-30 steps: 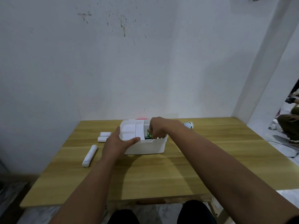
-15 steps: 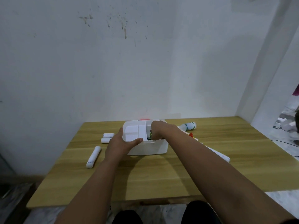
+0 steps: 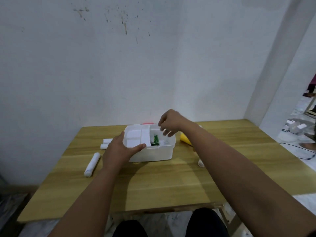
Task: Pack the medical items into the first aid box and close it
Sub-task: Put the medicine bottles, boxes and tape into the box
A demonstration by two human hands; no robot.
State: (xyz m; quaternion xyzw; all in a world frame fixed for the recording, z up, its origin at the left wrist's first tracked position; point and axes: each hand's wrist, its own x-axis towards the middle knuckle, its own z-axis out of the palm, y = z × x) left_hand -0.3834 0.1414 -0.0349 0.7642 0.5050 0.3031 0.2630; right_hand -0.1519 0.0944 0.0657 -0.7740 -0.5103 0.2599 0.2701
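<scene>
Looking down from the head camera, a white first aid box (image 3: 150,152) is seen standing open on the wooden desk (image 3: 171,183), near its far edge by the white wall (image 3: 153,65). The box's left near corner is gripped by the left hand (image 3: 119,150), with the thumb laid along the near rim and the fingers hidden behind the left side. A white divided tray (image 3: 136,138) is seated in the left part of the box. In the open right compartment a green packet (image 3: 155,139) is seen standing on edge. The right hand (image 3: 169,123) is held just above that compartment, fingers loosely spread and curled downward, with nothing in them. On the desk left of the box, two short white rolls (image 3: 106,143) are laid side by side, and a longer white roll (image 3: 92,164) is laid nearer the viewer. A yellow item (image 3: 185,139) is partly hidden behind the right forearm, just right of the box, and the end of a white tube (image 3: 201,163) shows below that arm.
</scene>
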